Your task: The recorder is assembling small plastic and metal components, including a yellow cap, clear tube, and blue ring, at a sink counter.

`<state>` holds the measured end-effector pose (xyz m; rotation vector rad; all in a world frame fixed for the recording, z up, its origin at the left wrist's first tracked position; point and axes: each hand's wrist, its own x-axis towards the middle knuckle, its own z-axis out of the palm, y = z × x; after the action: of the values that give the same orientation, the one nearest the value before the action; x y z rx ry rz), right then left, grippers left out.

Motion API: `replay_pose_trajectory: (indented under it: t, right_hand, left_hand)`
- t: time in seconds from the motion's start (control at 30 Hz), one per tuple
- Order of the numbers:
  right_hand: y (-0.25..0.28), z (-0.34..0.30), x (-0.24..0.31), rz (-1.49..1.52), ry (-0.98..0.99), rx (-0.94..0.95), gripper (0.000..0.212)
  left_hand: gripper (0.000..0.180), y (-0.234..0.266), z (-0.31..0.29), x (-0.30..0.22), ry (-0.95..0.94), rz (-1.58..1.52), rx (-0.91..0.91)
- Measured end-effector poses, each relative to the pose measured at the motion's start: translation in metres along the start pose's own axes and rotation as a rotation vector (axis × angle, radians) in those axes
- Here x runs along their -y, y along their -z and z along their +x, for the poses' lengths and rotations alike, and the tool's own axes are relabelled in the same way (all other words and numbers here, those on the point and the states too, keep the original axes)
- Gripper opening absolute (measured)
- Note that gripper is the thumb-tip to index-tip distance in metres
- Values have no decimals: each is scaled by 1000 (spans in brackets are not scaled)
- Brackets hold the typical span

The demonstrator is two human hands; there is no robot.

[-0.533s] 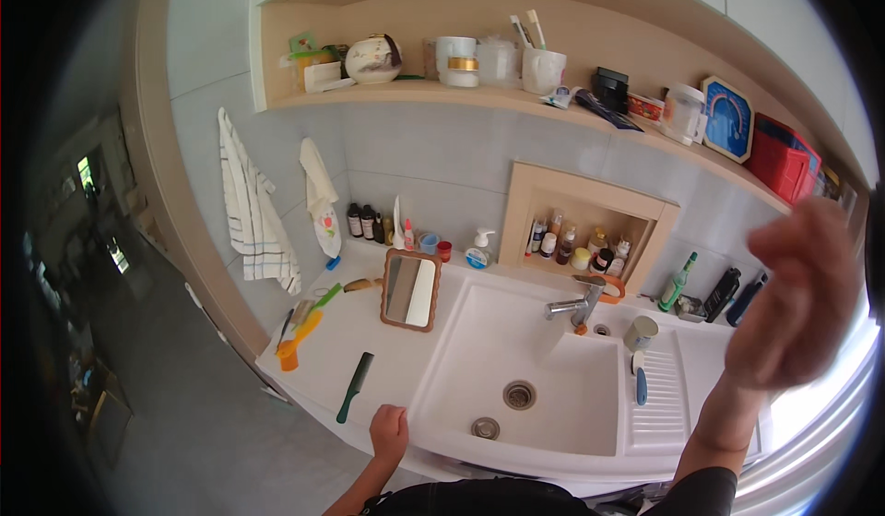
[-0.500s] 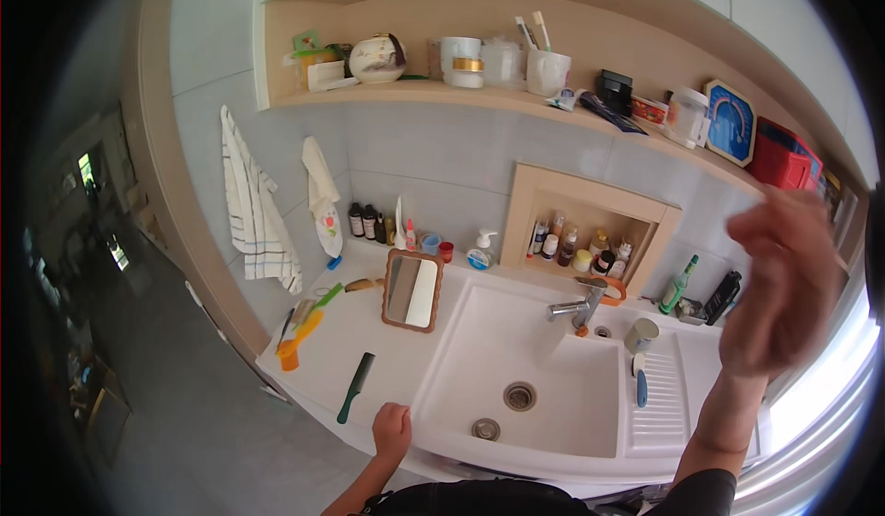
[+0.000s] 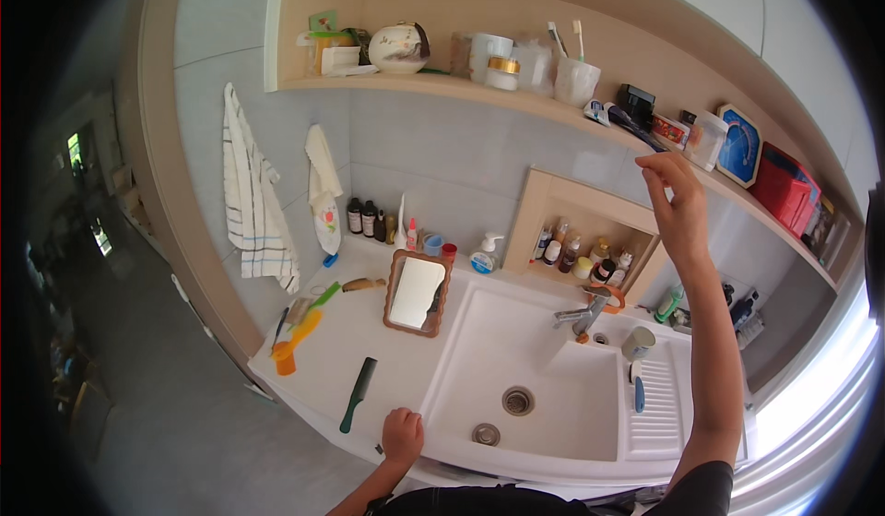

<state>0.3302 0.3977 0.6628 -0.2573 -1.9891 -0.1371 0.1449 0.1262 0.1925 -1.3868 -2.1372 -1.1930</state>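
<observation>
My left hand (image 3: 403,435) rests closed in a loose fist on the front edge of the white counter (image 3: 323,391), left of the sink; I make out nothing in it. Just beyond it lies a dark green comb (image 3: 359,394). My right hand (image 3: 676,193) is raised in front of the wooden shelf (image 3: 461,86), fingers curved and a gap left between thumb and fingertips, nothing between them. Nearest to its fingertips is a dark tube (image 3: 631,125) at the shelf's edge; whether they touch cannot be told. A clear jar (image 3: 707,140) stands to the right.
A wood-framed mirror (image 3: 417,293) stands on the counter. Yellow and green combs (image 3: 302,330) lie at its left. The sink (image 3: 562,405) has a faucet (image 3: 584,313), with a grey cup (image 3: 638,343) and a blue-handled brush (image 3: 638,392) beside it. Bottles fill the wall niche (image 3: 581,258).
My right hand has swung left from the far right toward the shelf's front edge. The left hand stays at the counter edge, shifting slightly. The view has turned a little.
</observation>
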Motion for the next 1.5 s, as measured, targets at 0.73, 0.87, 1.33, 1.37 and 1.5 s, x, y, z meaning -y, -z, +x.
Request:
replay_pose_trajectory:
  t: [0.73,0.87,1.33,1.37,1.5]
  right_hand:
    - [-115,166,-27,-152,-146,315,30]
    - [-172,172,-29,-182,-291,329,69]
    - [-228,186,14,73,-291,294,87]
    - [-236,191,21,54,-267,334,87]
    - [-274,211,39,3,-223,352,83]
  left_hand:
    - [11,11,3,-1,41,-34,95]
    - [11,7,0,3,38,-47,91]
    - [11,5,-1,8,26,-40,116]
    - [11,5,-2,9,23,-41,123]
    - [11,1,-2,7,36,-57,102]
